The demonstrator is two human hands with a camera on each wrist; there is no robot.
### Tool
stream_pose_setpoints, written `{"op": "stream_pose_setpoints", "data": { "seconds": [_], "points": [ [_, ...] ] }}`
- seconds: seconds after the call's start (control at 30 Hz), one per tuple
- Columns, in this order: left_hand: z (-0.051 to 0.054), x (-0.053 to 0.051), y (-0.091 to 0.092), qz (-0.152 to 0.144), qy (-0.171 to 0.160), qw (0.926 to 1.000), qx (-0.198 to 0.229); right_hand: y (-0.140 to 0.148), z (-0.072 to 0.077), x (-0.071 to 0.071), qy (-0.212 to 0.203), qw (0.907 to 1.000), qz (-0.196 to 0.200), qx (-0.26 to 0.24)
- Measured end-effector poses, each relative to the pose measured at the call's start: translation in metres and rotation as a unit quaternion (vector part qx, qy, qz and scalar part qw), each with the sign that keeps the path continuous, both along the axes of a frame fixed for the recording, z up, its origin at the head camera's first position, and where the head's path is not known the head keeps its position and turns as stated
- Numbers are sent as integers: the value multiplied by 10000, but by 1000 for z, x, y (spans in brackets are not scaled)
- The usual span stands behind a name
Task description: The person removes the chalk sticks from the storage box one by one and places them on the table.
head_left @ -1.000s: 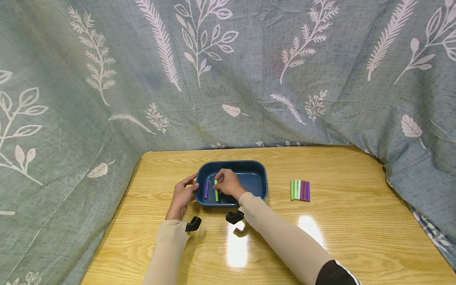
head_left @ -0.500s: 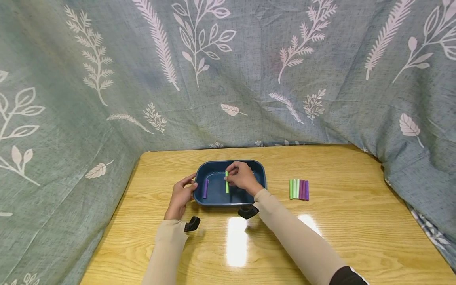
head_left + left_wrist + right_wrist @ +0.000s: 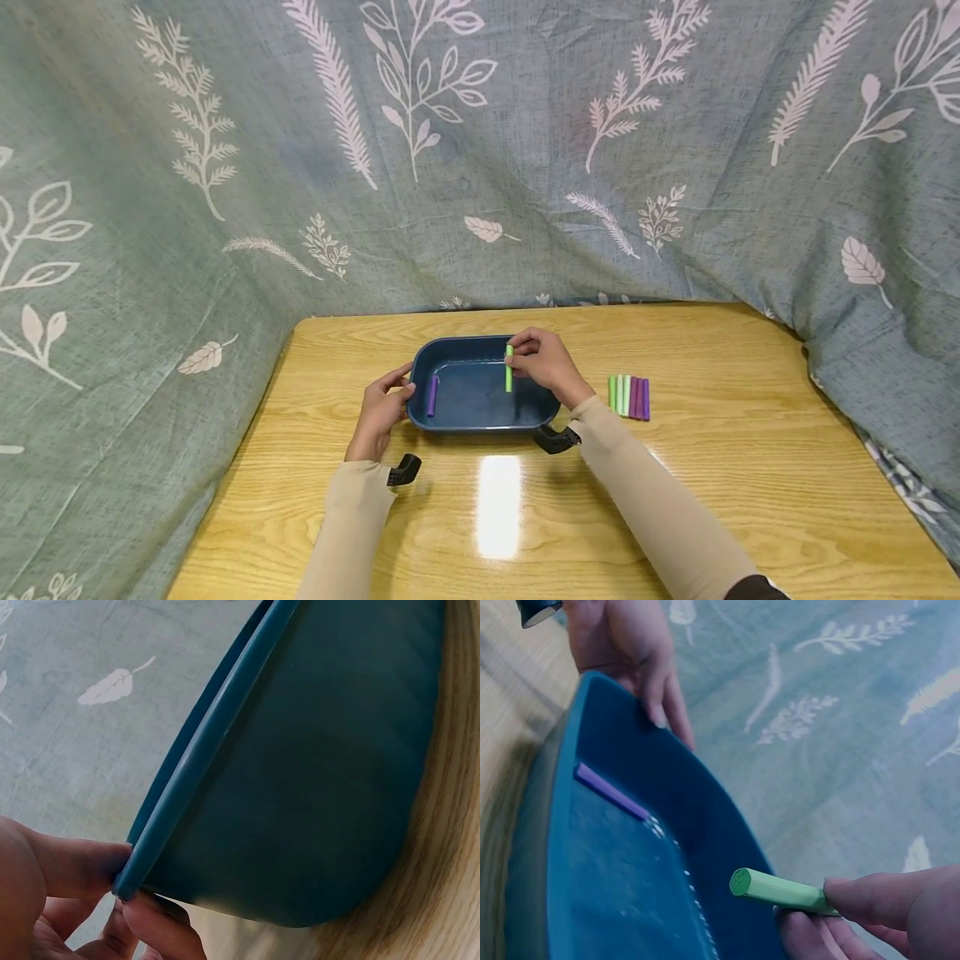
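A dark blue rectangular plastic bin (image 3: 472, 429) stands on the table. My left hand (image 3: 381, 412) pinches its left rim, thumb on the inner side and fingers below, as the bin wall (image 3: 300, 772) in the left wrist view shows. My right hand (image 3: 547, 364) pinches a light green, crayon-like stick (image 3: 780, 891) between thumb and fingers, holding it above the right part of the bin. On the bin floor, near the left wall, lies one purple stick (image 3: 432, 397).
Right of the bin, a row of several sticks (image 3: 628, 397) lies side by side on the wooden table (image 3: 750, 467), in green, pale green and purple shades. A leaf-patterned grey-green cloth (image 3: 420, 250) hangs behind the table and at its sides.
My right hand has lifted the green stick from the bin floor beside the purple one and carried it rightward. My left hand keeps its grip on the rim.
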State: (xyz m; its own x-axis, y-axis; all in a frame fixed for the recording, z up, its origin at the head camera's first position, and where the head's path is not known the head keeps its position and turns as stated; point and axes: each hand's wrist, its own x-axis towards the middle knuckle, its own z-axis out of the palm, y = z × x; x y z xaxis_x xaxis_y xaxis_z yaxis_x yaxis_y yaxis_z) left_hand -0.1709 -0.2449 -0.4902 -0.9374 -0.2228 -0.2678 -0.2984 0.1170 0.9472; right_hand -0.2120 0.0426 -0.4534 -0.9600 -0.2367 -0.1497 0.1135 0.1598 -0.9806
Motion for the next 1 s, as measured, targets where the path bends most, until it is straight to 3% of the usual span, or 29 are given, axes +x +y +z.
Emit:
{"op": "stream_pose_setpoints", "data": {
  "seconds": [0.5,1.0],
  "points": [
    [0,1,0,-11,-47,10000,-29,49,-2,3,-217,9992,-348,22],
    [1,2,1,-49,-17,10000,58,110,-11,18,-240,9973,-700,22]
  ]
}}
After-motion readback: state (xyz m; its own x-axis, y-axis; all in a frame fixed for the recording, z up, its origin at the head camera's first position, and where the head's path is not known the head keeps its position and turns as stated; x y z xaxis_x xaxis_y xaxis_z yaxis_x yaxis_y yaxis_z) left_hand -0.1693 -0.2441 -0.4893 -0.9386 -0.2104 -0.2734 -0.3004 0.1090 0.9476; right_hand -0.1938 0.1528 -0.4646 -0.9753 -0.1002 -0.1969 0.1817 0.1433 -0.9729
